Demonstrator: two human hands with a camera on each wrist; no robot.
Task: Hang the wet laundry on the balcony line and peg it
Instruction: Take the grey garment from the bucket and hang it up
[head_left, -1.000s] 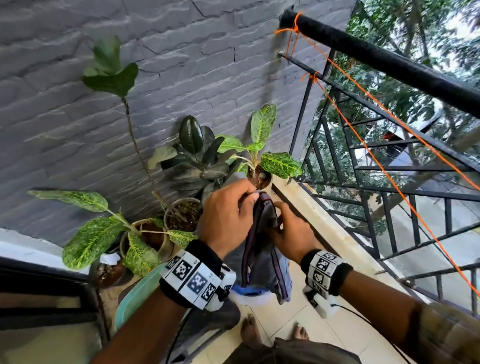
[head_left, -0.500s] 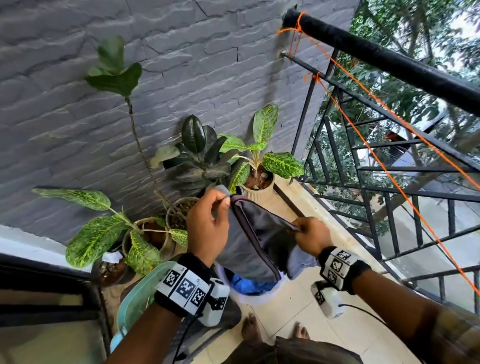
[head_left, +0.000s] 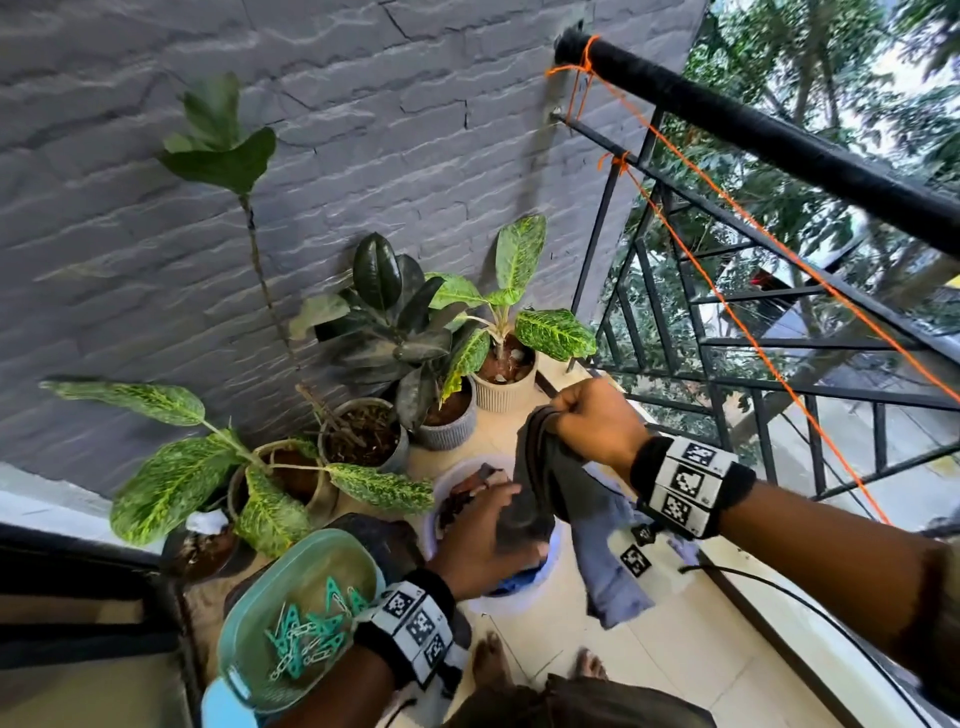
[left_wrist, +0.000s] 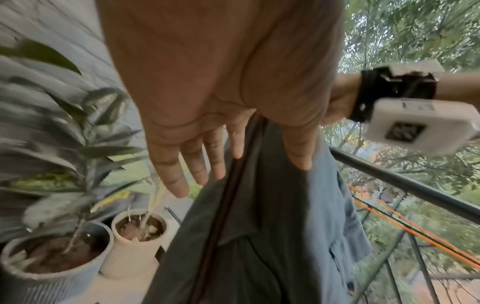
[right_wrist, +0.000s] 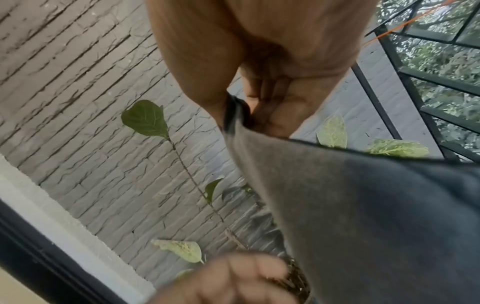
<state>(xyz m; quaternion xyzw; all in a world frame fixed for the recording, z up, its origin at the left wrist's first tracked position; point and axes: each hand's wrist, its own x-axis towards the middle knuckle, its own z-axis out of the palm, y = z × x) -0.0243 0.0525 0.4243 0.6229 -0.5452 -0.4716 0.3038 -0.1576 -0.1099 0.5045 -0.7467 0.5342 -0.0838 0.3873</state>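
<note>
Left hand (head_left: 480, 540) dropped lower, fingers straight along limp grey garment (head_left: 540, 488); right hand (head_left: 597, 421) grip pinching bunched hem.

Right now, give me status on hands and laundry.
Right hand grips grey garment top. Left hand open against it lower down. Orange line bare, nothing blocking.

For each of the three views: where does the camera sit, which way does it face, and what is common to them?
Head: looks down at the right hand gripping a grey garment, left hand lower, forearms, feet.
Left wrist: looks along the open left hand at the garment.
Right wrist: looks along the right hand pinching the garment.
All share the garment.
</note>
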